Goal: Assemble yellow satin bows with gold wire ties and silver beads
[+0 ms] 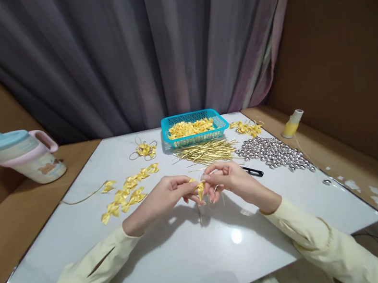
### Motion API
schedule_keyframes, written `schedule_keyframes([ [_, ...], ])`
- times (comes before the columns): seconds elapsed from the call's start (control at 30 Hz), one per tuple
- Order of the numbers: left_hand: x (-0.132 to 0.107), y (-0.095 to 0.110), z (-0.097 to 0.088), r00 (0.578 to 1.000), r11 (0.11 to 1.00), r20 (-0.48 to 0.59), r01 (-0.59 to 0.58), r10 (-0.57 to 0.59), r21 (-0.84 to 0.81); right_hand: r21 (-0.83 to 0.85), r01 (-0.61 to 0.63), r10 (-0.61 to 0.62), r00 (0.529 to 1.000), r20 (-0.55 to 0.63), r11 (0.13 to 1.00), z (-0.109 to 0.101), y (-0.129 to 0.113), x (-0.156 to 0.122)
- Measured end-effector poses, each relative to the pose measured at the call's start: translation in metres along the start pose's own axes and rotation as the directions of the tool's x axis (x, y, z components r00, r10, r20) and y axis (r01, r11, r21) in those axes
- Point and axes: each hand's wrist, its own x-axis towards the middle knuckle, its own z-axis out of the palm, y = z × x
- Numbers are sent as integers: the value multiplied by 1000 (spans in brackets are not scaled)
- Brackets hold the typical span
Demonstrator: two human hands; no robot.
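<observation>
Over the middle of the white table, my left hand [174, 192] pinches a small yellow ribbon bow [201, 189] between thumb and fingers. My right hand [230, 180] meets it from the other side, its fingertips closed on a thin gold tie at the bow; thin strands hang below the fingers. Just behind my hands lies a heap of gold twist ties [209, 151]. Several loose yellow bows [124, 192] are laid out in rows left of my left hand. Close by my right hand is a black-handled tool [253, 171], partly hidden.
A blue basket [196, 137] of yellow bows stands at the back. Silver beads [273, 152] spread to the right, near a yellow thread spool [292, 124]. Finished-looking bow clusters [146, 149] lie at the back left and right. A lidded cup [27, 158] stands far left.
</observation>
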Motion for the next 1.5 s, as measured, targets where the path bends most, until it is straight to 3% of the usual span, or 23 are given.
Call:
schedule_keyframes([
  [0.17, -1, 3, -1, 1000, 1000, 21, -3, 3, 7, 56, 121, -117, 990, -79, 991, -9, -11, -3],
  [0.33, -1, 1, -2, 998, 1000, 53, 14, -15, 26, 19, 278, -271, 946, -176, 960, -20, -28, -11],
  [0.47, -2, 0, -1, 998, 1000, 57, 22, -23, 18, -81, 369, -375, 872, -315, 926, -32, -40, -17],
  [0.6, -2, 2, 0, 999, 1000, 45, 7, -7, 10, -203, 381, -432, 783, -448, 902, -46, -51, -22],
  [0.77, -2, 4, 0, 999, 999, 21, -24, 24, 41, -267, 393, -475, 714, -515, 880, -67, -64, -29],
  [0.83, -2, 4, 1, 999, 998, 1, -41, 41, 53, -257, 379, -458, 731, -506, 889, -79, -67, -33],
  [1.03, -4, 5, 4, 991, 991, -79, -97, 105, 94, -190, 175, -244, 860, -447, 966, -115, -64, -36],
  [1.13, -5, 5, 5, 982, 989, -144, -111, 125, 102, -170, 45, -112, 905, -411, 984, -122, -60, -34],
  [1.27, -5, 3, 5, 968, 980, -201, -115, 147, 165, -177, -65, -7, 925, -380, 982, -122, -60, -34],
  [1.37, -4, -1, 6, 959, 946, -204, -129, 195, 298, -188, -12, -59, 927, -370, 982, -118, -65, -39],
  [1.5, -2, -7, 9, 940, 860, -193, -158, 282, 486, -182, 199, -256, 888, -383, 963, -108, -75, -56],
])
